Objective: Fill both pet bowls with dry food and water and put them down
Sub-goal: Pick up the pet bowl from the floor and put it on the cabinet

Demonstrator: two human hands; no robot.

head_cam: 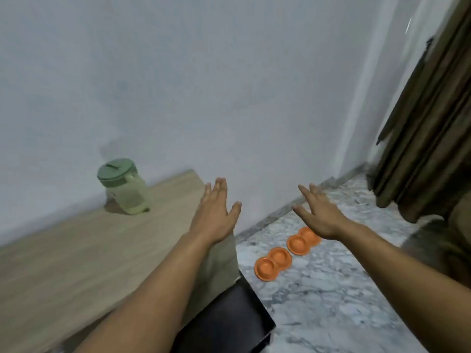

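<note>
Pale blue-grey wall behind, grey marbled floor below, brown curtain at right. Against the wall, a light wooden tabletop bearing a clear jug with green lid, tilted in the wide-angle view, contents unclear. Below the table's near corner, a dark flat panel, nature unclear. On the floor, two orange double pet bowls end to end in a diagonal row: nearer bowl just beside farther bowl, all wells apparently empty, blurred. Left hand raised palm-down over the table's right end, fingers straight and together, thumb spread, holding nothing. Right hand likewise flat above the farther bowl, fingers extended and slightly fanned, holding nothing, covering that bowl's far end.
</note>
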